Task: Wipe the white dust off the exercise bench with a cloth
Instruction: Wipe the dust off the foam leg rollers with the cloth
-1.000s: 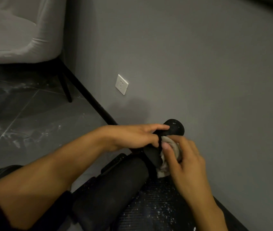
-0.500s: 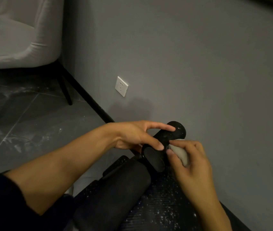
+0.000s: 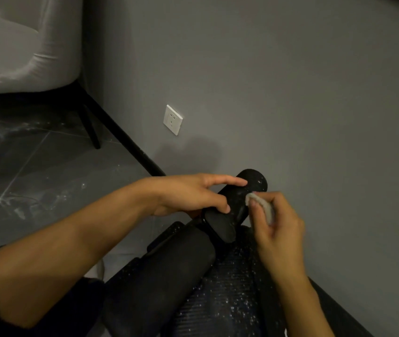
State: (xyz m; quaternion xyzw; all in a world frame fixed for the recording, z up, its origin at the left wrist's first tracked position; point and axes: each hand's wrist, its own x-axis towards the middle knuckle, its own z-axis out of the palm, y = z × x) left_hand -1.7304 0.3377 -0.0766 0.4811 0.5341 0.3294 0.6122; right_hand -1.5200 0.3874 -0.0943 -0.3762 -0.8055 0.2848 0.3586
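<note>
The left hand (image 3: pixel 193 195) pinches the foam roller (image 3: pixel 254 182) between thumb and forefinger, seemingly steadying it for the right hand (image 3: pixel 276 229), fingers clamped on the cloth (image 3: pixel 265 206).

Grey armchair (image 3: pixel 11 52), white wall socket (image 3: pixel 172 119)

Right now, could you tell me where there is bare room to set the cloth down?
The tiled floor between the chair leg and the left hand is bare, though dusty. The speckled bench pad below the right hand is free. Crowded: the foam roller, gripped by that left hand, cloth against it.
</note>
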